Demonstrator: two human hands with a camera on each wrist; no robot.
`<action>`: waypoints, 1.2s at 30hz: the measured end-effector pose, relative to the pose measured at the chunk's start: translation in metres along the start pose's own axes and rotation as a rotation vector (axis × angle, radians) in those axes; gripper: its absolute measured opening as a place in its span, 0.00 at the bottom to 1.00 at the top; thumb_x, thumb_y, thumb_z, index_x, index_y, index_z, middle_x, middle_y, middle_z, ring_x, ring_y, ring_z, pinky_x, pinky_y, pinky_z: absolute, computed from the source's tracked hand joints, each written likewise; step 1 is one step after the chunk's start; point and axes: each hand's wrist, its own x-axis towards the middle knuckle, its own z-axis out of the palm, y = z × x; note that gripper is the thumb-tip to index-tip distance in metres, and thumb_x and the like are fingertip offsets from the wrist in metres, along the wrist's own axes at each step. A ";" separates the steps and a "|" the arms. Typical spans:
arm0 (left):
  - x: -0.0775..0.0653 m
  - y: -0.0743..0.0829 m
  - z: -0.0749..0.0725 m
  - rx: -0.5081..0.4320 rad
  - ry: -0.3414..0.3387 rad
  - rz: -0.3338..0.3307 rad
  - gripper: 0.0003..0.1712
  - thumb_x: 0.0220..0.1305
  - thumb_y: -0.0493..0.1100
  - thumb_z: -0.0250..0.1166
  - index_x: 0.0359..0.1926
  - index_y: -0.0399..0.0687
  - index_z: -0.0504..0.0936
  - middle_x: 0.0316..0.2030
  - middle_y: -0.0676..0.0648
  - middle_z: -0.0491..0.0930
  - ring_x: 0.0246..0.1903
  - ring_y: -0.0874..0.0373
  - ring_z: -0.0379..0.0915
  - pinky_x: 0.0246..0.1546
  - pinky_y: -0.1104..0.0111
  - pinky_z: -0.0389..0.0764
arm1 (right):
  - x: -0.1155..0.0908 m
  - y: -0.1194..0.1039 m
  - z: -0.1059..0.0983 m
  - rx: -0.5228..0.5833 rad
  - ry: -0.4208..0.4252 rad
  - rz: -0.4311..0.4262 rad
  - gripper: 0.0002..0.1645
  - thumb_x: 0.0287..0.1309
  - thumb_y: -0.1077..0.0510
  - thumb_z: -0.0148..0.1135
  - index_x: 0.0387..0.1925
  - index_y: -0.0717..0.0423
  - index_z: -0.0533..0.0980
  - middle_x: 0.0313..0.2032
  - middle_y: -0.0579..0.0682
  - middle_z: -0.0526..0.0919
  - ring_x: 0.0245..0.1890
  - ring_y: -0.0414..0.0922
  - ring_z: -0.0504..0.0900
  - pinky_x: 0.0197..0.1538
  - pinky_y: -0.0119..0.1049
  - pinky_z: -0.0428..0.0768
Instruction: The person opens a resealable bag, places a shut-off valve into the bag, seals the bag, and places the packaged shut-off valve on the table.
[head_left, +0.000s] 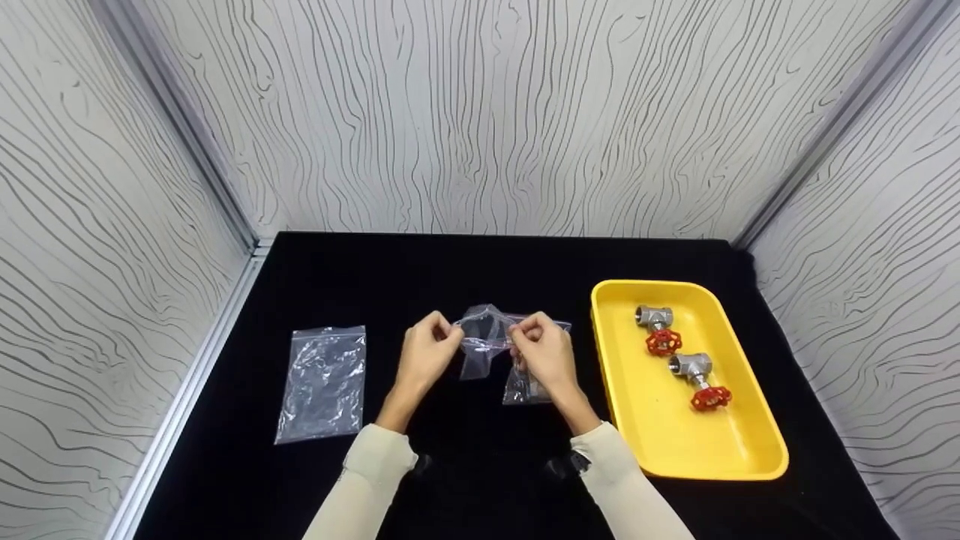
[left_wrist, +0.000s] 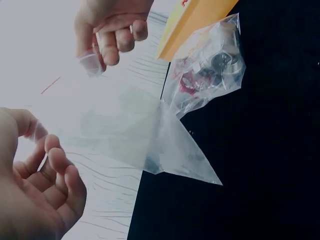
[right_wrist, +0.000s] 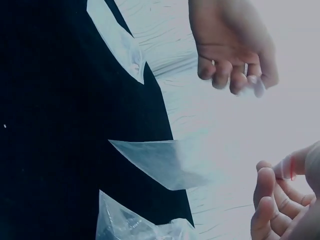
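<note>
A clear zip-lock bag (head_left: 484, 330) hangs between the two hands, its mouth spread apart. My left hand (head_left: 431, 349) pinches one side of the mouth between thumb and index finger; my right hand (head_left: 546, 352) pinches the other. In the left wrist view the bag's lower corner (left_wrist: 185, 155) points down over the black cloth, and nothing shows inside it. Beyond the right hand lies a second clear bag (left_wrist: 212, 65) holding a metal valve with a red handwheel. From the head view, that filled bag (head_left: 519, 391) is partly hidden under the right hand.
Another flat clear zip-lock bag (head_left: 324, 382) lies at the left on the black cloth (head_left: 465, 450). To the right stands a yellow tray (head_left: 645, 442) with two metal valves (head_left: 656, 319) with red handwheels. Patterned white panels (head_left: 480, 120) surround the table at the back and sides.
</note>
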 end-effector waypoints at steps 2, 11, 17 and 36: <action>0.000 0.000 -0.002 0.011 0.013 -0.004 0.10 0.59 0.38 0.67 0.23 0.51 0.77 0.20 0.56 0.74 0.24 0.61 0.70 0.29 0.69 0.72 | 0.001 0.000 -0.002 -0.020 0.001 -0.005 0.04 0.64 0.65 0.68 0.37 0.59 0.79 0.21 0.57 0.87 0.09 0.39 0.74 0.14 0.28 0.73; 0.002 0.006 -0.006 0.033 0.031 0.016 0.10 0.56 0.38 0.68 0.22 0.52 0.76 0.19 0.56 0.75 0.23 0.61 0.70 0.28 0.69 0.73 | 0.006 0.002 -0.004 -0.018 -0.021 -0.036 0.03 0.65 0.68 0.68 0.35 0.60 0.81 0.25 0.64 0.87 0.12 0.37 0.74 0.14 0.26 0.73; 0.003 0.007 -0.013 0.020 0.072 0.016 0.10 0.55 0.37 0.68 0.22 0.51 0.76 0.19 0.55 0.75 0.23 0.61 0.70 0.27 0.70 0.72 | 0.005 0.004 -0.005 -0.005 -0.065 -0.070 0.07 0.63 0.65 0.73 0.31 0.59 0.81 0.22 0.54 0.86 0.11 0.39 0.75 0.14 0.27 0.74; -0.002 -0.002 -0.001 -0.124 -0.056 0.340 0.08 0.65 0.31 0.72 0.43 0.44 0.83 0.41 0.46 0.78 0.36 0.54 0.79 0.33 0.61 0.85 | 0.000 0.011 -0.001 0.015 -0.327 -0.073 0.17 0.77 0.54 0.63 0.31 0.60 0.83 0.25 0.58 0.87 0.22 0.68 0.85 0.18 0.30 0.77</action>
